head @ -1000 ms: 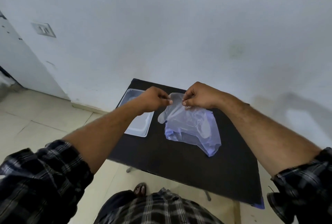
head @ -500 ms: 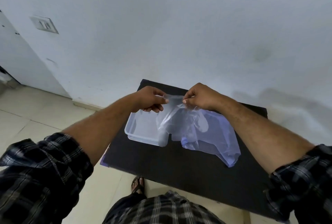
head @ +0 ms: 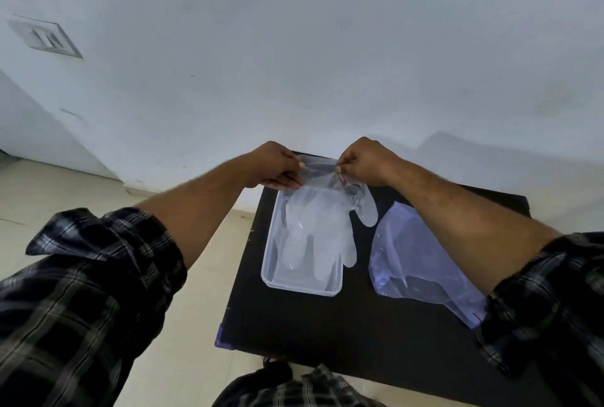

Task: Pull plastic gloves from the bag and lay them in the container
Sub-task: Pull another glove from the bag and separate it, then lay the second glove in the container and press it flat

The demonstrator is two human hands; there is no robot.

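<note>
Head view: a clear plastic glove (head: 315,227) is held by its cuff between two hands over a clear container (head: 302,287) on a dark table (head: 327,325). The cuff's left corner is pinched by the fingers (head: 294,166) of the left hand (head: 273,164), and its right corner by those of the right hand (head: 366,161), so that the cuff edge is drawn taut between them at about 12 o'clock of the container. The glove hangs down from there toward 6 o'clock, its finger parts draped inside the container, while the thumb part and one finger part spill past the right rim at about 3 o'clock. Whether the lower part already rests on the container floor cannot be told through the clear film. The bluish bag (head: 421,263) lies flat on the table just beside the container, toward 3 o'clock, partly hidden by the right forearm.

The step in hand is judged to be the laying of a pulled glove into the container. For the next move, the cuff would need to be lowered and both pinches let go, with the overhanging parts brought inside the rim.
</note>
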